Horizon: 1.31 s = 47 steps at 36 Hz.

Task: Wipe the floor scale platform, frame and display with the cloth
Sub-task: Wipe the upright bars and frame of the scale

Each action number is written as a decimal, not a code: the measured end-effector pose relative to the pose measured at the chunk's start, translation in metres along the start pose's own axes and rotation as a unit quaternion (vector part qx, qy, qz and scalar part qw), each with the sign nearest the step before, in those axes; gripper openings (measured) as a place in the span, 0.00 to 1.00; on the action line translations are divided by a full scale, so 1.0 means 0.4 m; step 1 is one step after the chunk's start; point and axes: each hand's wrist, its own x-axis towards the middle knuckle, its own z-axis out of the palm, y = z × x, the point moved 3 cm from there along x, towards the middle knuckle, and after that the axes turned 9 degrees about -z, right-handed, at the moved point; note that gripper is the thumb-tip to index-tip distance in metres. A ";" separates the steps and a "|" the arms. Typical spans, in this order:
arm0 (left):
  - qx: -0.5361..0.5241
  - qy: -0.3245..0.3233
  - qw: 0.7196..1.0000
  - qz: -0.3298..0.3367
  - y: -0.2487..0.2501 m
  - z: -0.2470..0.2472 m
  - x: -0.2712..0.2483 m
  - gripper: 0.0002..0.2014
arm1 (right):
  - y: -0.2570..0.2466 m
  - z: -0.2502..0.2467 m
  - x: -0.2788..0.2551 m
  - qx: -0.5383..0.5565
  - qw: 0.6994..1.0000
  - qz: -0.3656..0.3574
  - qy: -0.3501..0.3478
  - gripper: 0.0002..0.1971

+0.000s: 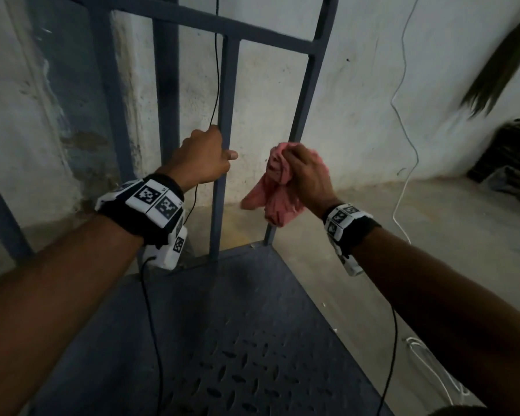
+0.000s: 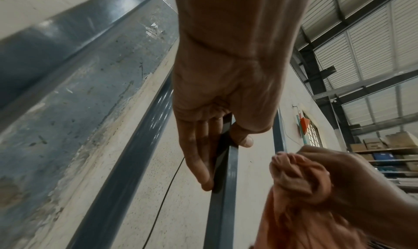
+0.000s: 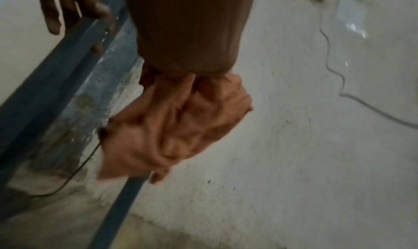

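Head view: the left hand (image 1: 206,157) is wrapped round the middle upright bar (image 1: 224,145) of the grey scale frame (image 1: 300,121), thumb across its front. Just right of that bar, the right hand (image 1: 308,175) clutches a bunched pink cloth (image 1: 275,187) against the frame's outer post — the chequered platform (image 1: 237,340) lies below both.

Left wrist view: fingers (image 2: 199,156) and thumb clasp the bar (image 2: 222,199); the cloth (image 2: 300,208) sits beside it.

Right wrist view: the cloth (image 3: 172,127) hangs crumpled from the closed fist, covering the post (image 3: 117,210).
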 end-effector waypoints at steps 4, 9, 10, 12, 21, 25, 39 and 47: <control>-0.005 -0.006 1.000 -0.007 0.000 0.000 -0.003 0.25 | 0.000 -0.031 0.043 -0.037 0.999 0.007 0.038 0.23; -0.005 -0.003 1.000 -0.008 0.006 -0.004 -0.017 0.25 | -0.075 -0.011 0.007 -0.049 0.998 -0.021 -0.041 0.16; -0.006 -0.003 1.000 -0.008 0.007 -0.004 -0.020 0.25 | -0.076 -0.023 0.015 -0.042 0.998 -0.013 -0.039 0.20; -0.009 0.000 1.000 -0.007 0.008 -0.005 -0.025 0.25 | -0.054 -0.045 0.043 -0.055 0.998 -0.001 -0.018 0.28; -0.033 -0.002 0.999 -0.005 0.004 -0.009 -0.033 0.23 | -0.071 0.024 -0.011 -0.083 0.994 -0.018 -0.075 0.15; -0.041 -0.010 0.999 -0.009 0.000 -0.009 -0.031 0.25 | -0.060 0.010 0.018 -0.036 0.994 0.014 -0.105 0.08; -0.038 -0.022 0.999 -0.009 0.000 -0.014 -0.038 0.24 | -0.051 0.031 0.000 0.003 0.995 0.049 -0.086 0.08; -0.047 -0.017 0.999 0.001 -0.005 -0.004 -0.021 0.23 | -0.009 0.037 0.016 0.156 0.929 0.263 0.210 0.19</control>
